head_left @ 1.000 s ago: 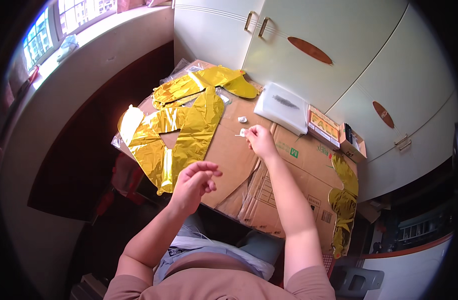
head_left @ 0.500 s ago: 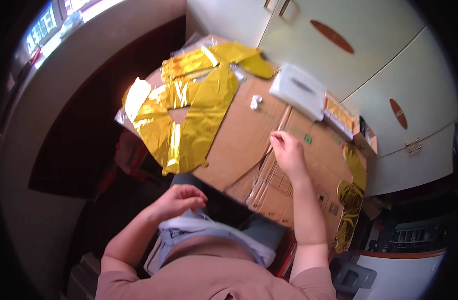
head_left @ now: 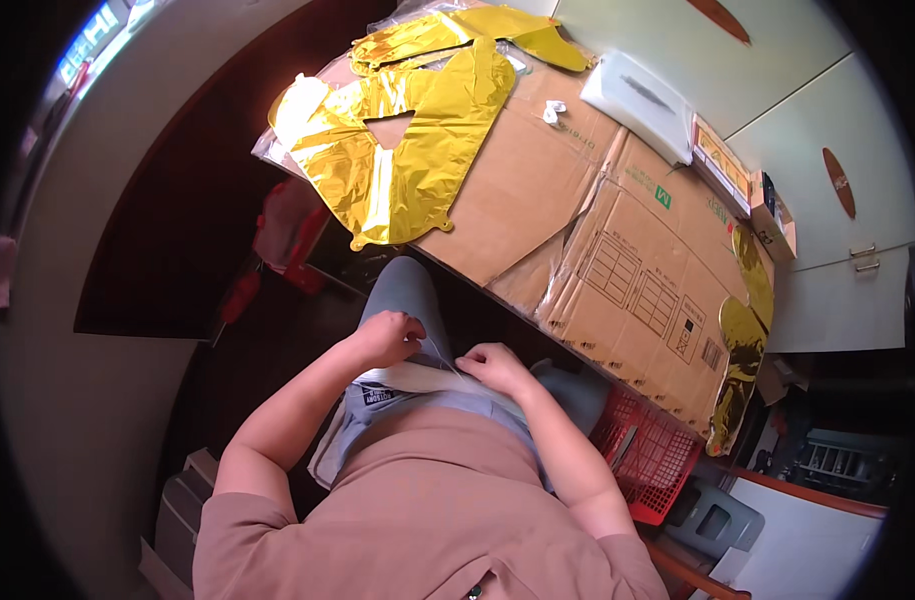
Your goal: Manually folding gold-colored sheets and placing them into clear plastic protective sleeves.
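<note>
Both hands are low over my lap, in front of the light blue-grey waistband [head_left: 427, 378]. My left hand [head_left: 389, 338] is closed with its fingers curled. To its right, my right hand [head_left: 493, 368] has thumb and fingers pinched together. A thin pale thread [head_left: 439, 350] runs between the two hands; its ends are hidden in the fingers. Beyond them, a flat gold foil balloon [head_left: 407, 175] with a triangular hole lies on the cardboard-covered table [head_left: 517, 220]. Another gold foil balloon [head_left: 427, 38] is behind it.
Small white pieces [head_left: 553, 112] lie on the cardboard. A white flat case [head_left: 637, 105] and a small box [head_left: 772, 220] stand along the cabinets. More gold foil [head_left: 742, 345] hangs at the table's right end. A red plastic basket [head_left: 647, 450] is below the table edge.
My right hand has come back from over the cardboard to my lap, near the left hand. My left hand has shifted slightly. The view has tilted down, so the table appears higher.
</note>
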Demonstrator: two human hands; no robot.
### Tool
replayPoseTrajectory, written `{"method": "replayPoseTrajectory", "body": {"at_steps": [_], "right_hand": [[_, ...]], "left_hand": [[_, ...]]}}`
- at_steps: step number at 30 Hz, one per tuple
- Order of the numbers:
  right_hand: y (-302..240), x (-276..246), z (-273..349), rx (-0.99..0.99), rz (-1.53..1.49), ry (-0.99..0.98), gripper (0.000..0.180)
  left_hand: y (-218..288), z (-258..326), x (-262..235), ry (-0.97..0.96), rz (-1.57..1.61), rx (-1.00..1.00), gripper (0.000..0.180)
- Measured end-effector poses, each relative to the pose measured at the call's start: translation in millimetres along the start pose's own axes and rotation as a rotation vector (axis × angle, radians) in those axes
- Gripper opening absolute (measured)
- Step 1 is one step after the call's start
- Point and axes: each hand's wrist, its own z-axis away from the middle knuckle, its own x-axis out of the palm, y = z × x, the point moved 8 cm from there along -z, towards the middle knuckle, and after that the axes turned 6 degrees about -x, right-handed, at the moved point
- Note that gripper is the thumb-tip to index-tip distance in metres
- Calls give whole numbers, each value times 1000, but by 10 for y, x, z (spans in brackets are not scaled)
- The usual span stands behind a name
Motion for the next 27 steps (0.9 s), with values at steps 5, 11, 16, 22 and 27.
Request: {"method": "replayPoseTrajectory", "body": {"at_steps": [5,11,16,22,27], "right_hand": [[-40,194,-124,-66,41,-105,27],[-95,109,-84,-57,-29,-198,23],[63,79,-138,11,33,-163,26],[-164,-143,38,-221,138,129,25],[-936,-389,413,-455,13,400,30]], "left_hand": [[-37,-70,82,-32,-26,-14,24],[-280,-246,100,74,-162,-69,23],[-352,-637,582,-64,-401,87,22],[-176,-700,329,-29,-108,174,16],[735,-74,-528,-82,349,170,13]]}}
